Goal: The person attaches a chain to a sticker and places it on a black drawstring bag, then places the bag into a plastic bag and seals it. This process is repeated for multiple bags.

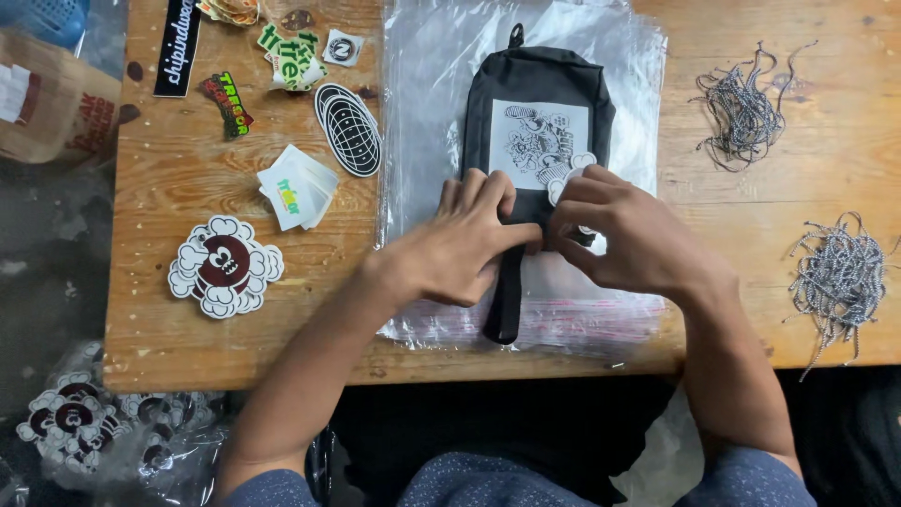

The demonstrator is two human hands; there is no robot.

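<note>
A black pouch [537, 84] with a white printed patch [538, 141] lies on a stack of clear plastic bags [422, 103] on the wooden table [178, 178]. My left hand [465, 244] presses flat on the pouch's lower left part, fingers together. My right hand [624, 230] rests on the lower right part and pinches a white cloud-shaped sticker [566, 176] against the pouch. A black strap [505, 305] runs out from under my hands toward the table's front edge.
Stickers lie to the left: a cloud-shaped pile [225, 266], white cards [296, 186], a black oval stack [349, 130], green ones [291, 56]. Two bundles of grey cord [741, 108] [838, 277] sit on the right. A bag of stickers [84, 422] lies on the floor.
</note>
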